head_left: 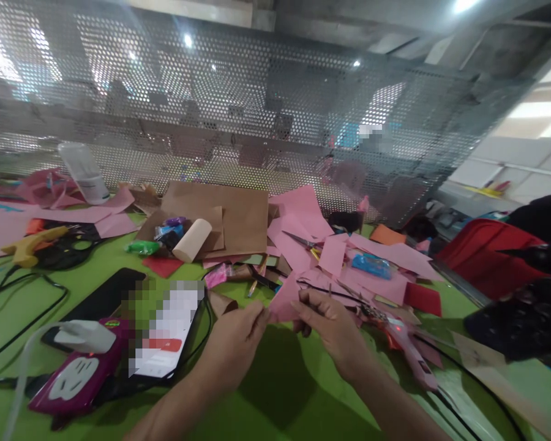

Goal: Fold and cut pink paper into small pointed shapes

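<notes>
Between my two hands, a small piece of pink paper (284,301) is held above the green table. My left hand (236,337) pinches its lower left corner between thumb and fingers. On the other side, my right hand (326,321) grips the right edge, its fingers bent around the paper. Part of the paper is hidden by the right fingers. Right of my right hand lies a pink hot tool with a lit red spot (408,346), its cord running off toward the front. Behind the hands are loose pink paper sheets (303,214).
A phone with a lit screen (169,331) and a purple power strip (73,380) lie left. A yellow glue gun (32,246), a cardboard tube (193,240), brown card (239,214) and a clear bottle (85,174) stand farther back. Cords cross the green table (275,392).
</notes>
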A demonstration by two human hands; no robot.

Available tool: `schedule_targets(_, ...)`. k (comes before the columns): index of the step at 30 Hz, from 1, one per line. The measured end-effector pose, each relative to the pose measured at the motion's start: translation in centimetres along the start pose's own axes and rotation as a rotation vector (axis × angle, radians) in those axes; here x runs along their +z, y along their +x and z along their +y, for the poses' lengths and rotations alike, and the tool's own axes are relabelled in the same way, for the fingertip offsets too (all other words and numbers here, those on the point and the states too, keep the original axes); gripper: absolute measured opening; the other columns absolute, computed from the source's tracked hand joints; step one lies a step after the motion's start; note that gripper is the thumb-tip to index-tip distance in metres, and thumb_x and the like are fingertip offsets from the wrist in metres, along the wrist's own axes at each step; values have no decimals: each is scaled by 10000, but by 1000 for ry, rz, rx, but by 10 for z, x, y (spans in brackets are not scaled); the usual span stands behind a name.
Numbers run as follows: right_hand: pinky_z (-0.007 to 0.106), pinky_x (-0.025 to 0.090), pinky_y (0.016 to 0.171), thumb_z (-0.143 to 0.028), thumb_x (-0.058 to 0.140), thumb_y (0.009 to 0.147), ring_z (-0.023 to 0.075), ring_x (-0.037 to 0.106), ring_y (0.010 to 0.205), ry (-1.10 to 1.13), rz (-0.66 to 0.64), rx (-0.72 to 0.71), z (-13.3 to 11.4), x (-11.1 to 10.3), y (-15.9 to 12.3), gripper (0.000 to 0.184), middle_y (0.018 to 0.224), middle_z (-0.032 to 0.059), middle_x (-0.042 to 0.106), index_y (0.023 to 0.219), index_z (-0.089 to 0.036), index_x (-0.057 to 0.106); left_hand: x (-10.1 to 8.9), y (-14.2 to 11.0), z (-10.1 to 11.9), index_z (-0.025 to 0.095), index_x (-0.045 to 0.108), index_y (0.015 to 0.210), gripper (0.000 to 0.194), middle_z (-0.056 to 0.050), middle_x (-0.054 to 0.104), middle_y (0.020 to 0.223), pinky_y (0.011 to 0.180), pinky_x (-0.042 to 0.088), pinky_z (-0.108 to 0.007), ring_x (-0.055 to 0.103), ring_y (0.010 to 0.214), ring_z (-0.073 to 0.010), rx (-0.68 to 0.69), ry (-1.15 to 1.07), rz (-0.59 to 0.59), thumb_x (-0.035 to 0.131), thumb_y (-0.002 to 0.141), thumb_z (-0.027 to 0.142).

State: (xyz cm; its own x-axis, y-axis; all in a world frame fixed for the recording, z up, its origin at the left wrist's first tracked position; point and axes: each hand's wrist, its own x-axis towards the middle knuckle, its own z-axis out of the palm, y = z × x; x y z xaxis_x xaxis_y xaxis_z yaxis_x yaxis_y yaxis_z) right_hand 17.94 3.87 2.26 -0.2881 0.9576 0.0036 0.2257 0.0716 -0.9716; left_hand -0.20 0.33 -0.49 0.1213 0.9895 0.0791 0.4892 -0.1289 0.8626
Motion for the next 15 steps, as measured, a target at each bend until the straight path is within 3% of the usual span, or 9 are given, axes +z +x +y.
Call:
schedule_targets(7,255,399,548,-507,658,813,138,531,564,-1,6,6,1,-3,0,357,587,-29,541,668,-195,567,2,-1,2,240,354,682,336,25,446,649,602,236,-286,423,621,-167,27,-77,-46,354,975,406)
schedule_targets(15,253,324,554,-531,657,809,130,385,592,-34,85,-45,6,-7,4,368,634,-30,423,685,-191,590,4,-4,7,240,369,683,315,20,426,642,580,196,-309,385,586,-168,53,-28,-153,363,967,376)
